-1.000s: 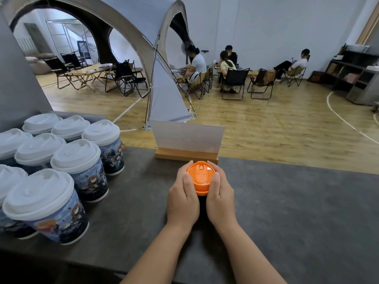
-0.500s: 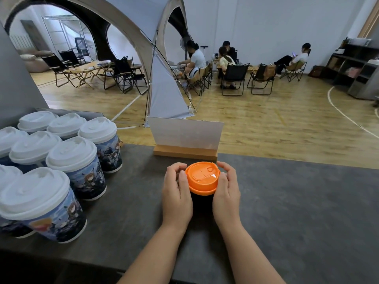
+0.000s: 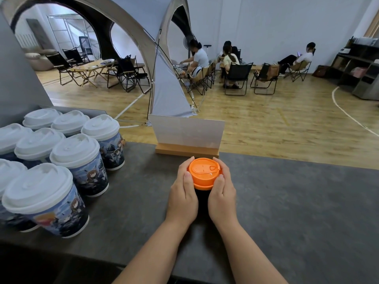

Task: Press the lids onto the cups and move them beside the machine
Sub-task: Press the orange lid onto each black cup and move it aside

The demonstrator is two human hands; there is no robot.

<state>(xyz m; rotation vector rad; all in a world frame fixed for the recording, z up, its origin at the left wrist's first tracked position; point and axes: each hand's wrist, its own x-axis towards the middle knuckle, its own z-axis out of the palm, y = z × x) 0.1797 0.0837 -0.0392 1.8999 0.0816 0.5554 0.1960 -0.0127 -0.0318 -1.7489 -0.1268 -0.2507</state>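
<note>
A dark cup with an orange lid stands on the grey counter in front of me. My left hand curls round the lid's left side, thumb on the rim. My right hand curls round its right side the same way. The cup's body is almost hidden between my palms. Several printed paper cups with white lids stand grouped at the left of the counter.
A white sign in a wooden base stands just behind the orange-lidded cup. A grey machine panel rises at the far left behind the cups. Beyond the counter are a tent, folding chairs and seated people.
My thumbs have slid from the top of the orange lid to its sides, so the whole lid top now shows. The cup stays in place.
</note>
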